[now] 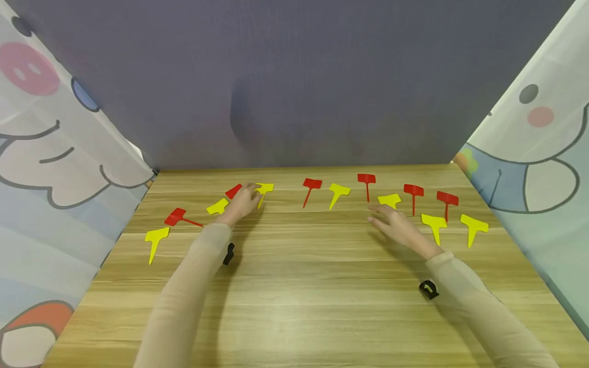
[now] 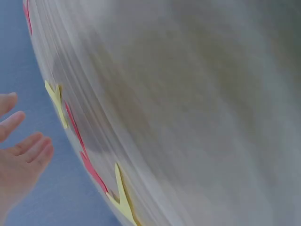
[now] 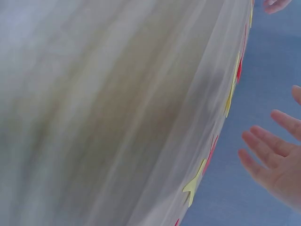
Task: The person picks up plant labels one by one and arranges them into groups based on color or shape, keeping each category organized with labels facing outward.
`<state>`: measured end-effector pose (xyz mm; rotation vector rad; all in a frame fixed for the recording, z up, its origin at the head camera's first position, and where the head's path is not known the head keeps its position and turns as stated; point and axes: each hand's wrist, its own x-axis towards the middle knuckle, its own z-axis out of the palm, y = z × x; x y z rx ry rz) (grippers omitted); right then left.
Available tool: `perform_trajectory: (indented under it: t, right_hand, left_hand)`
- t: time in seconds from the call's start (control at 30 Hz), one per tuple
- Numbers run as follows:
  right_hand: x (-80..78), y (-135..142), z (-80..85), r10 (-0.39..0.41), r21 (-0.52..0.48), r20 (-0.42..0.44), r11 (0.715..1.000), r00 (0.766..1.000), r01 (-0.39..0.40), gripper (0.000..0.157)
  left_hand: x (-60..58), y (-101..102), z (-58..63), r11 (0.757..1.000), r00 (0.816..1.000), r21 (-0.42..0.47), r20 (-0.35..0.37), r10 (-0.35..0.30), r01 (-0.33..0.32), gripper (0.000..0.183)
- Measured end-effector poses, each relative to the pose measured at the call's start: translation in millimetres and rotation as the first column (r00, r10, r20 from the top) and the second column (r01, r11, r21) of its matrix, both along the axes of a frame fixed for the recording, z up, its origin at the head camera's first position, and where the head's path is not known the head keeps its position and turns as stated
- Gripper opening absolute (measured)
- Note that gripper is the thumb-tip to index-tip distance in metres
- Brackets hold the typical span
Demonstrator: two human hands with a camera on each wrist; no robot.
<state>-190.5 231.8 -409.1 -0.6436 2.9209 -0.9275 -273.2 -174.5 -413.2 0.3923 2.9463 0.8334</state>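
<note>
T-shaped plant labels in red and yellow lie in an arc across the wooden table. My left hand (image 1: 243, 203) hovers at the left part of the arc, fingers loosely bent. Just past its fingertips is a yellow label (image 1: 266, 187); a red label (image 1: 233, 191) and another yellow one (image 1: 218, 206) are partly hidden by it. My right hand (image 1: 399, 226), fingers spread, is over the right part, covering some of a yellow label (image 1: 389, 200). Both wrist views show the left hand (image 2: 21, 160) and right hand (image 3: 277, 160) with nothing held.
Between the hands lie a red label (image 1: 312, 183) and a yellow label (image 1: 339, 190). More labels lie at both ends of the arc. Small black pieces (image 1: 429, 289) show beside the forearms. A grey panel (image 1: 303, 87) rises behind the table (image 1: 294, 306), with printed cloth (image 1: 37, 163) at the sides.
</note>
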Motion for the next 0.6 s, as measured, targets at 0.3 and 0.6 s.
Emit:
perform_trajectory:
  t: [0.3, 0.6]
  right_hand:
    - [-3.4, -0.9, -1.9, -0.005, -0.041, -0.001, 0.999, 1.0, 0.005, 0.041]
    - [-4.3, -4.4, -0.4, -0.018, -0.057, 0.025, 0.998, 1.0, 0.019, 0.039]
  left_hand:
    - [-14.4, 8.7, -2.1, 0.999, 0.998, -0.003, 0.045, 0.049, -0.049, 0.04]
    - [-27.7, 11.8, -10.3, 0.998, 0.997, 0.015, 0.034, 0.067, -0.067, 0.039]
